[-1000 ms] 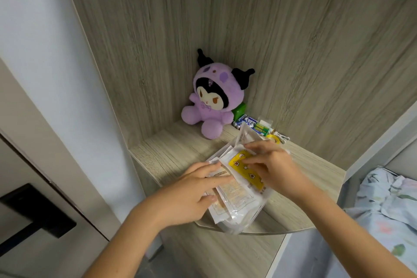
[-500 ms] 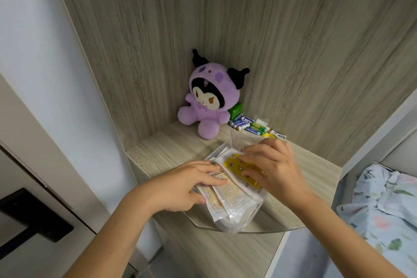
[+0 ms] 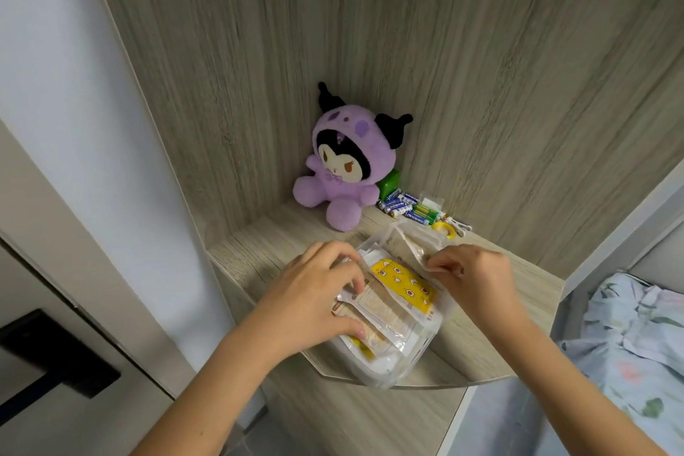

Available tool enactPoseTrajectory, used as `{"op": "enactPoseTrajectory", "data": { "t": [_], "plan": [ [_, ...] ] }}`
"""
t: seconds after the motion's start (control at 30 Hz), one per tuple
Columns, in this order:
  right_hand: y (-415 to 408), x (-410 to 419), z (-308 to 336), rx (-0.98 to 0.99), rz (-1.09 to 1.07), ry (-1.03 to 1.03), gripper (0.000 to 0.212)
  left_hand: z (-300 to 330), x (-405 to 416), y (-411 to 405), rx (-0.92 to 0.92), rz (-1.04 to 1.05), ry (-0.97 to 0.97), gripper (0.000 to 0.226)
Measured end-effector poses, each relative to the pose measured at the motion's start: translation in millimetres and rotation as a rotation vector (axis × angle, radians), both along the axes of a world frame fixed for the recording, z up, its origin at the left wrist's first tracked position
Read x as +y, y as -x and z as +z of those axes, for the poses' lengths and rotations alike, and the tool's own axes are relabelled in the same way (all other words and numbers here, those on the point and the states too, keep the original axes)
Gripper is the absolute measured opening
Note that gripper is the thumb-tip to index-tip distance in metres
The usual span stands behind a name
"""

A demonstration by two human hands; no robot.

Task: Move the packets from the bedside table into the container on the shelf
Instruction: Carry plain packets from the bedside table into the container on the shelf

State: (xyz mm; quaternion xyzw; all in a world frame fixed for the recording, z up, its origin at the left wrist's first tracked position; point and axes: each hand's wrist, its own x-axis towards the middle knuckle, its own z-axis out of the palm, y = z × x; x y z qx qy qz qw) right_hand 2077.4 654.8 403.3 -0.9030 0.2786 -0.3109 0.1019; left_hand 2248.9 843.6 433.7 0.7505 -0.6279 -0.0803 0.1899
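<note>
Clear plastic, glossy and crinkled, wraps the packets (image 3: 385, 307), which lie stacked in a translucent container (image 3: 399, 363) at the front edge of the wood-grain shelf (image 3: 259, 255), at about 6 o'clock from the purple plush toy (image 3: 344, 167). The top one, a yellow packet (image 3: 403, 281) printed with small figures, lies flat with its long axis running from 10 o'clock to 4 o'clock; the pale biscuit-like packets under it run much the same way, fanned and overhanging the container's near rim rather than sitting square inside it.

The left hand (image 3: 318, 304) rests on the left side of the stack, fingers curled over the packet edges and thumb pressing the lower corner. The right hand (image 3: 473, 278) pinches a clear wrapper edge at the stack's 2 o'clock corner between thumb and fingertips.

By my reading, the carrying is done for these packets: they are at the shelf and in or on the container. What remains seems to be settling them down so they fit. Whether more packets wait at the bedside table cannot be told, since it is out of view. Batteries (image 3: 407, 205) lie at 3 o'clock of the toy, apart from the work.
</note>
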Motion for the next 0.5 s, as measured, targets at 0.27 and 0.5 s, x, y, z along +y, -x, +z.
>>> {"op": "enactPoseTrajectory", "data": {
  "t": [0.27, 0.5],
  "plan": [
    [-14.8, 4.4, 0.1, 0.021, 0.056, 0.089, 0.009, -3.5, -7.1, -8.3, 0.216, -0.149, -0.197, 0.065],
    [-8.6, 6.7, 29.0, 0.146, 0.125, -0.338, 0.026, -2.7, -2.9, -15.0, 0.376, -0.117, -0.143, 0.051]
  ]
}}
